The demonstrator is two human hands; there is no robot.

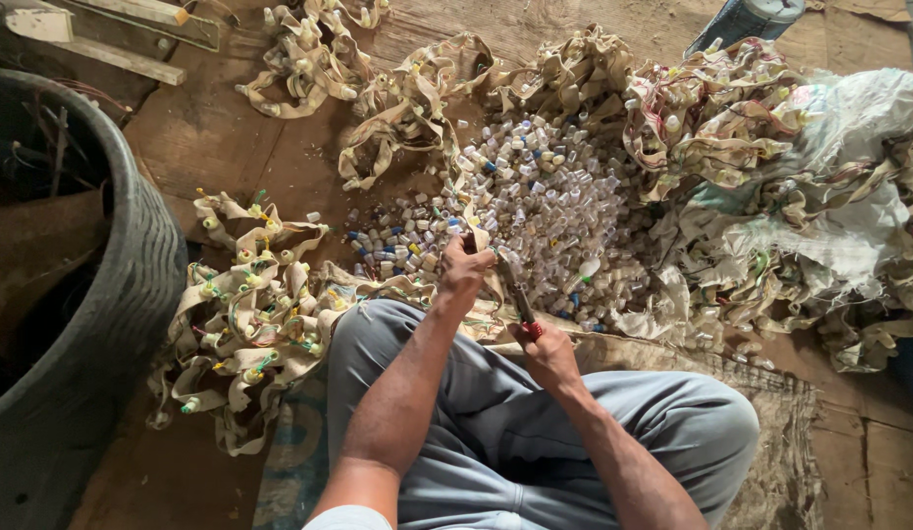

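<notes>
Left fingers (454,257) pinching a beige strap end (476,238); right hand (547,351) closed round a red-handled cutter (520,302), blade up toward the strap. Just beyond, a heap of small plastic caps (535,211) mid-floor. Strap piles (250,324) at the left floor edge, dark tub (132,294) beside.

I hold both forearms out over my knees, left hand (464,267) fisted, right hand (547,351) clenched lower.

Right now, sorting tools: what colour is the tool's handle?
Red, on the tool in the right hand; head view.
</notes>
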